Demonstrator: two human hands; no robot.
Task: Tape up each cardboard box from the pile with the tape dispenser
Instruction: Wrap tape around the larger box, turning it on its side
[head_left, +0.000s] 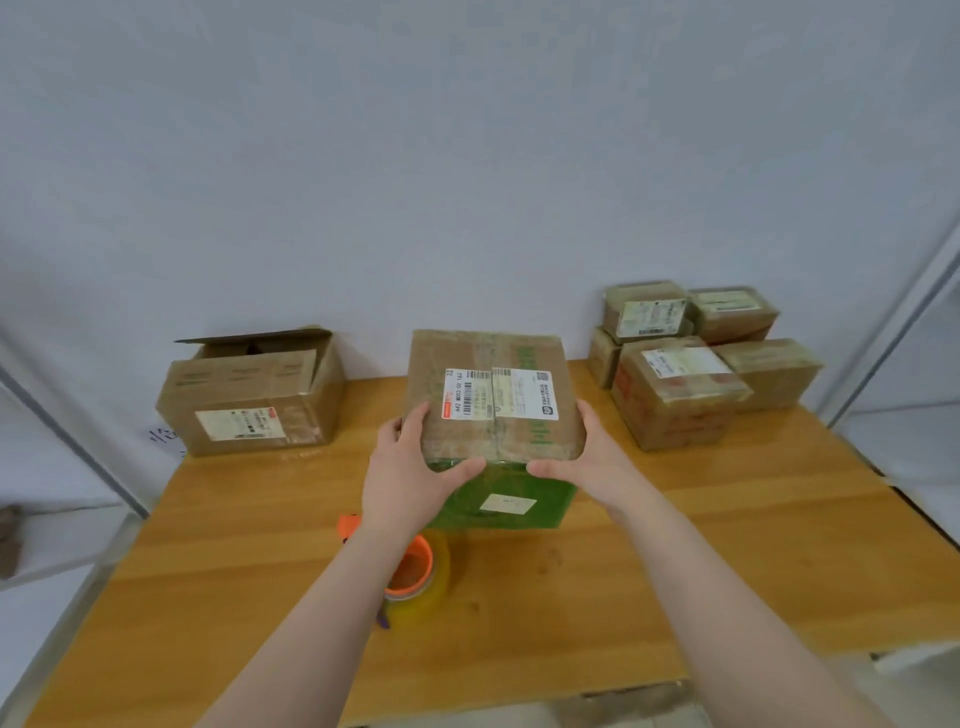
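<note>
A brown cardboard box (493, 358) with white labels on top and a green front face sits at the table's middle. My left hand (410, 467) grips its near left corner, thumb along the front edge. My right hand (587, 457) grips the near right corner the same way. An orange tape dispenser (415, 566) with a yellowish tape roll lies on the table just in front of the box, partly hidden under my left forearm.
An open-flapped cardboard box (249, 400) stands at the back left of the wooden table (675, 561). A pile of several smaller boxes (685, 364) sits at the back right against the white wall. White shelf frames flank the table.
</note>
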